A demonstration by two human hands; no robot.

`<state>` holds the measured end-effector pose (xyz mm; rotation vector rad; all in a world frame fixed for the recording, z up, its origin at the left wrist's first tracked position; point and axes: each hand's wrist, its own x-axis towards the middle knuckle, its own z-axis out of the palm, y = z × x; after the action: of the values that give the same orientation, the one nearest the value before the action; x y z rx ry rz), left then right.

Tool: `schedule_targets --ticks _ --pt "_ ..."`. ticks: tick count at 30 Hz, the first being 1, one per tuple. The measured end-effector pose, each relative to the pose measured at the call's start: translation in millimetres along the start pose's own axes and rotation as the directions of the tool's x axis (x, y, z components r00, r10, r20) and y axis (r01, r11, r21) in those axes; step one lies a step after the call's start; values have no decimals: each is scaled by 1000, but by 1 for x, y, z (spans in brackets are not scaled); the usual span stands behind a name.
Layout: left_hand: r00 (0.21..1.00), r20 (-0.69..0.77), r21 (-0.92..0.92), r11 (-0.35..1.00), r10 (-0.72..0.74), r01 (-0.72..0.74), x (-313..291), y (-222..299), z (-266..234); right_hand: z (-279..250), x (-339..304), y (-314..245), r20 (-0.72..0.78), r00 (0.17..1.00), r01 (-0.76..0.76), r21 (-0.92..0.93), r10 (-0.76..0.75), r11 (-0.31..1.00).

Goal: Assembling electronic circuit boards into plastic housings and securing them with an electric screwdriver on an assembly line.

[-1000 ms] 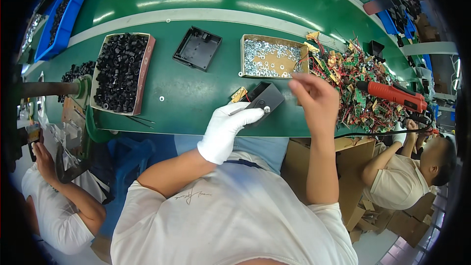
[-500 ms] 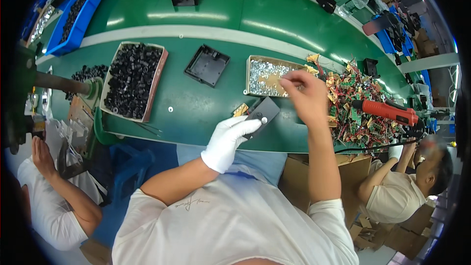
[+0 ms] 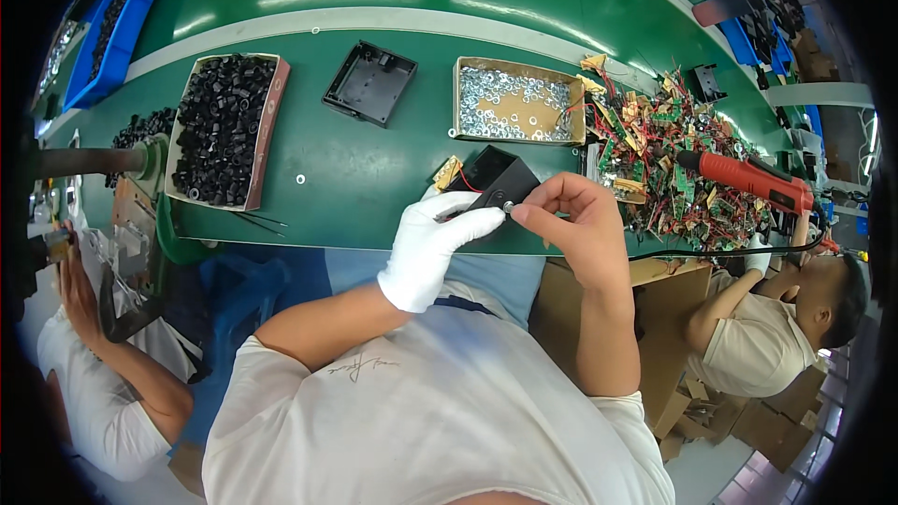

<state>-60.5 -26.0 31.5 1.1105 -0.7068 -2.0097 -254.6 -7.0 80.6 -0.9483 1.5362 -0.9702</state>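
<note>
Black box is held by the gloved left hand just above the surface, clamped low at one side, presumably so the face with the metal ring is presented to the right hand. Right thumb and forefinger are set narrow at the ring; whether it is gripped can't be told. Washer tray is placed just beyond, likely for easy reach.
</note>
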Motion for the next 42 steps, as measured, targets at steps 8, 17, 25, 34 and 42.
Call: schedule_targets --ticks 8,17,25,34,42 --pt "1000 15 -39 999 3 -2 1 3 -10 -53 -2 17 -889 380 597 26 -254 802" --pt "997 69 -100 995 17 -10 -1 3 0 -160 11 -6 -720 405 696 -156 -564 700" --pt "991 66 13 993 113 -114 1 3 -1 -43 -44 -48 -290 528 801 480 -798 356" --pt "995 27 70 993 94 -96 -4 5 5 15 -41 -40 -302 424 901 231 -854 366" --pt "996 46 51 996 75 -77 0 6 3 13 -40 -44 -148 398 908 203 -906 366"
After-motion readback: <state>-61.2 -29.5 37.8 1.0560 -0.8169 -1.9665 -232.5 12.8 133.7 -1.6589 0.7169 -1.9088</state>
